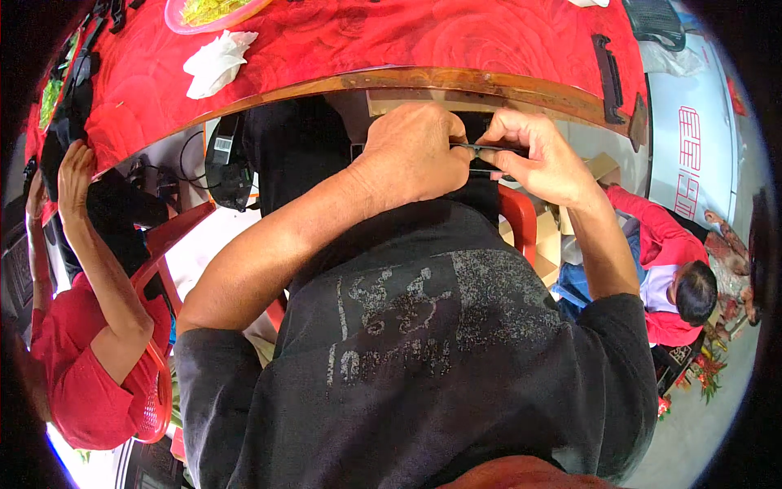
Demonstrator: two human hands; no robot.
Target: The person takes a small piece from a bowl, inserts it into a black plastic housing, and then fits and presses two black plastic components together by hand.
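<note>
Close to the wooden edge of the red-covered table, my two hands meet in front of my body. My left hand (417, 153) is closed, its thumb and index finger pinching one end of a thin black strip-like piece (494, 149). At the other end of the piece, my right hand (544, 156) grips with bent fingers and thumb. The fingers cover much of this piece, and its exact kind cannot be made out. A black notched bracket-like part (608, 80) lies on the cloth at the table's right end.
The red tablecloth (342, 49) carries a crumpled white tissue (218, 63) and a pink bowl (183, 26) of yellow-green stuff. Leftward, a co-worker in red (98, 359) handles a black item. Another person in red (664, 244) is at right. A red chair (519, 218) stands beneath me.
</note>
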